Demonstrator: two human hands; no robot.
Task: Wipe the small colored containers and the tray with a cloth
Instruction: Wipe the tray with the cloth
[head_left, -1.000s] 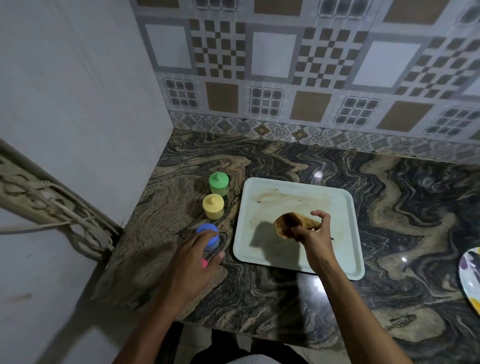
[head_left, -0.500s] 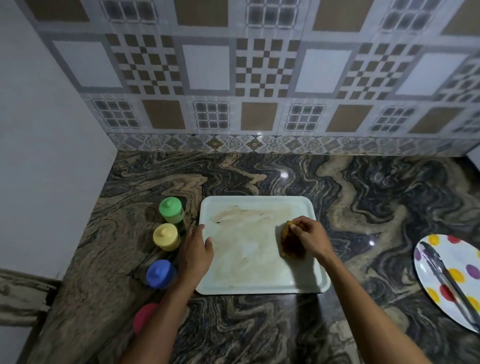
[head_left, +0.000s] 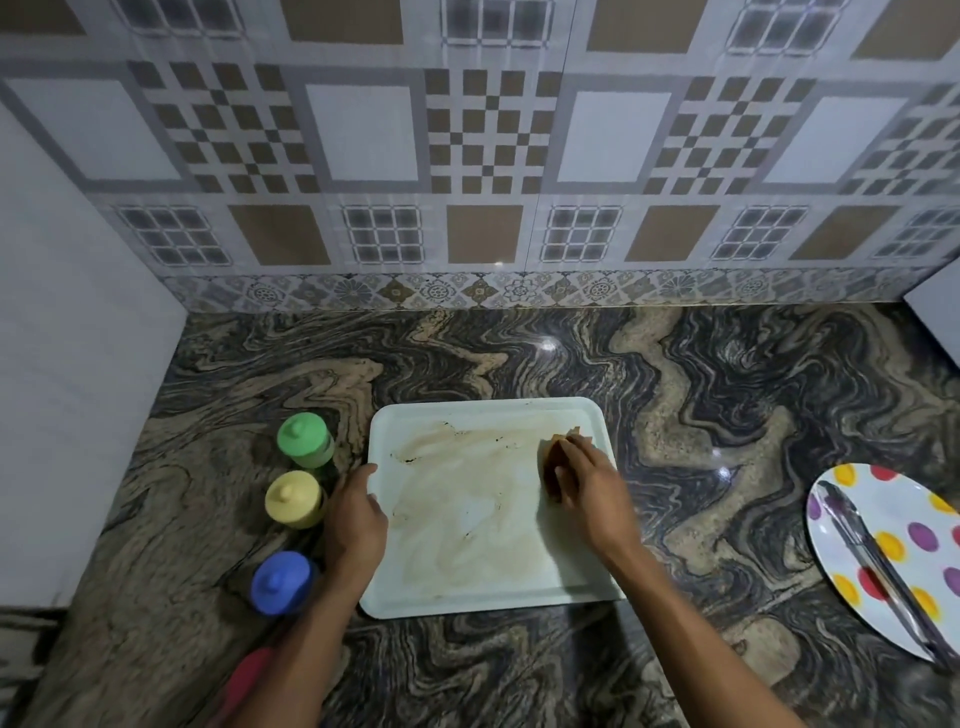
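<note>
Your right hand (head_left: 587, 488) is out over the right side of the tray (head_left: 488, 408). Its fingers are curled down around the cloth (head_left: 555, 461) and press it flat on the tray. Your right arm comes up from the bottom of the view and crosses the tray's near right corner.

Your left hand (head_left: 356, 519) lies on the left rim of the tray. Its fingers are quite straight and it grips nothing. The thumb sits just inside the rim and one finger points up along the edge.

The cloth is brown and bunched up in a small lump. It sits near the far right corner of the tray, partly hidden under your fingers.

The tray is white with round corners. It lies flat on the counter (head_left: 519, 364), right in front of you. It is dirty, with pale brown smears across most of its middle and a few thin dark marks.

Four small containers stand in a row on the counter, just left of the tray. The green container (head_left: 305, 440) is farthest from you. Next comes the yellow container (head_left: 292, 499), then the blue container (head_left: 280, 582). The red container (head_left: 249, 680) is nearest, and your left arm hides part of it. The three you can see well each have a lid with a small knob on top. The lids are on, so you cannot tell what is inside.

Well off to the right is a spotted plate (head_left: 904, 501). A pair of metal tongs (head_left: 878, 561) lies on it.
</note>
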